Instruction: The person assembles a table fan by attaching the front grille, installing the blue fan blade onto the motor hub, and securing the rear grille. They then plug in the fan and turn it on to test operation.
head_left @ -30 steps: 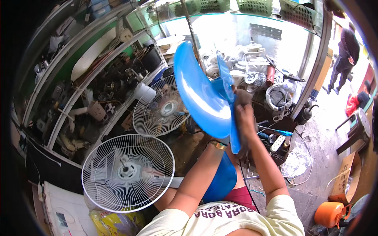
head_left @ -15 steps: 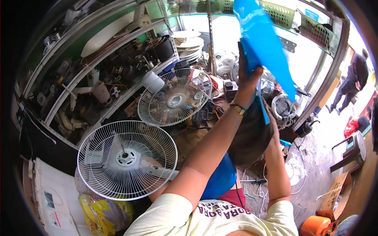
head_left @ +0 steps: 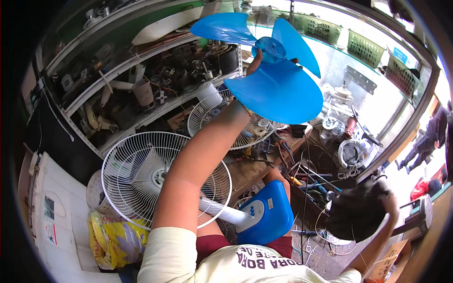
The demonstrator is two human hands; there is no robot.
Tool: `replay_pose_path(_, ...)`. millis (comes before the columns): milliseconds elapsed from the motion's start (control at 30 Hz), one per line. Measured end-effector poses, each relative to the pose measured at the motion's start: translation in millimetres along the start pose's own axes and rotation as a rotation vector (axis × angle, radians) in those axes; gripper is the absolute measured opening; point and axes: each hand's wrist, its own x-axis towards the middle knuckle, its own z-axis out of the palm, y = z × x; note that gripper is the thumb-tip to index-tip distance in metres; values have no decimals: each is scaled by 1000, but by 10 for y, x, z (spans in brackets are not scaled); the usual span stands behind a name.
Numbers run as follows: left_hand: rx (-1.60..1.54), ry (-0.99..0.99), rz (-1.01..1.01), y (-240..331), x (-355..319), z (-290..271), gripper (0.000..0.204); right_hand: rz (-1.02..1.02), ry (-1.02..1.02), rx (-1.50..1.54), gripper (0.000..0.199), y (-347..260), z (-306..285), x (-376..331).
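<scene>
Change: since half a second ago the blue fan blade has turned from edge-on to face-on, all three lobes now showing; it sits higher and more to the left, in front of the far shelves.
Left hand: raised at arm's length, mostly hidden behind the blade; thumb shows beside the hub, fingers closed about the hub from behind, so it has hold of the blade.
Right hand: low at right, wrapped around a dark cloth; how far the fingers close I cannot tell, as the cloth covers them.
Blade position: in the air, clear of everything, above the far fan grille.
Reading: with the flat faces turned into view and the cloth apart from the blade, I judge this an inspection pause, not wiping contact.
Near items: white fan with guard lying just left of the arm, its blue base at the lap.
Right of scene: tabletop strewn with tools and wires.
</scene>
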Motion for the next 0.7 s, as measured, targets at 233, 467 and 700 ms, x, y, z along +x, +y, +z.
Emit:
replay_pose_path(233,273,331,-38,114,-572,-60,63,-1014,201,1154,75,-3514,-1774,-923)
replay_pose_path(467,775,404,-260,640,-1156,880,78,-1343,17,1327,78,-5172,-2413,-1004)
replay_pose_path(700,960,553,-529,1212,-2007,1007,73,-1335,-87,1290,79,-5899,-2256,-1525)
